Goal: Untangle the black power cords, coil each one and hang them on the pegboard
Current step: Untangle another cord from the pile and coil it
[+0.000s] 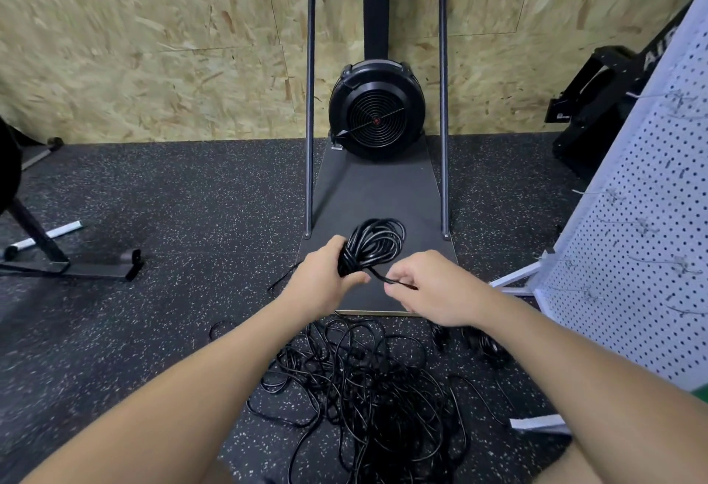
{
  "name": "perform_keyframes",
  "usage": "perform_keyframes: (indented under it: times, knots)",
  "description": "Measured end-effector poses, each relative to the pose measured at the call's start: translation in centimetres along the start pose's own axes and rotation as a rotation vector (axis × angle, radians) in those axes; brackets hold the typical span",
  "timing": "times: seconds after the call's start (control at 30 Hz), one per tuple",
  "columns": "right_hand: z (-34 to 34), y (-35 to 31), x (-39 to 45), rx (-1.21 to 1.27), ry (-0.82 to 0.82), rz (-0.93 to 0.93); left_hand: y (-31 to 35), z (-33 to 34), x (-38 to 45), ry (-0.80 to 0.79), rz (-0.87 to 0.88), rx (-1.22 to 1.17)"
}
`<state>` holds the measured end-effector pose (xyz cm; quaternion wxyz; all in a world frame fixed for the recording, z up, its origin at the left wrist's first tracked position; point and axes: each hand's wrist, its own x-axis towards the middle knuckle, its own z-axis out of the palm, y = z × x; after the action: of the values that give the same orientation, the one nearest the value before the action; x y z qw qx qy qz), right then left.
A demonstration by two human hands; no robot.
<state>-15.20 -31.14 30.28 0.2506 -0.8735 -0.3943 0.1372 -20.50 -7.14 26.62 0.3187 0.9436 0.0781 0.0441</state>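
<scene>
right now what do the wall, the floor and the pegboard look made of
Wall: looks like bare OSB, pressed wood flakes showing, matte.
Floor: probably rubber matting, black with pale speckles, dull.
Pegboard: white perforated panel, smooth finish; metal or painted board, unclear.

Beneath us a tangled pile of cords (367,387) spreads over the floor (153,330), blocking any low reach there. To our right the pegboard (632,253) bristles with hooks (651,265), while the fan machine (377,115) and its platform (377,192) stand ahead; floor at left lies open.
</scene>
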Motion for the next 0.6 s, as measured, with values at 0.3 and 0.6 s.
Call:
perform_keyframes:
  times: [0.3, 0.6]
  knots:
    - [-0.9, 0.5, 1.0, -0.082, 0.1, -0.15, 1.3, 2.5, -1.6, -0.171, 0.129, 0.384]
    - [-1.6, 5.2, 2.9, 0.344, 0.071, 0.02, 2.3, 3.6, -3.2, -0.254, 0.337, 0.394]
